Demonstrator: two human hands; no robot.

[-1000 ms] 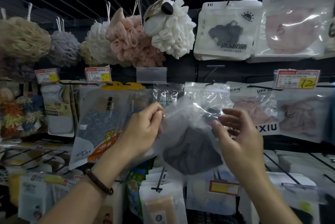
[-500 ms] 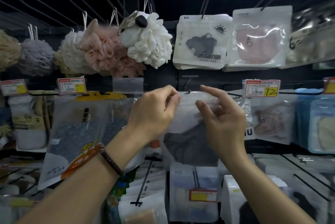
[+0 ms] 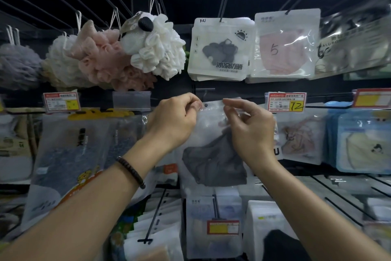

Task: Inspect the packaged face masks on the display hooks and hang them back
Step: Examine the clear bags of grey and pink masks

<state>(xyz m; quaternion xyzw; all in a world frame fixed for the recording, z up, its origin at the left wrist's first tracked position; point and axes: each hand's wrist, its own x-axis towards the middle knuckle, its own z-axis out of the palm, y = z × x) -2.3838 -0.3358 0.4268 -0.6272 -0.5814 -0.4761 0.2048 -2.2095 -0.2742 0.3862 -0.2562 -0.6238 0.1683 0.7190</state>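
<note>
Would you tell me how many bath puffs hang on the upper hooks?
4: a grey puff far left, a cream puff beside it, a pink puff next, a white dog-faced puff rightmost; more may hide behind.

Both forearms reach up; left grip (image 3: 175, 119) and right grip (image 3: 251, 131) pinch the mask packet (image 3: 211, 134) by its top edge

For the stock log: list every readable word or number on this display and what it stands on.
"5", handwritten, on the clear pack of a pink mask.
"12", handwritten, on the red-and-yellow price tag.
"冰凉防晒", on the white pack printed with a dark mask.
Other tags and pack print: too small or blurred.
</note>
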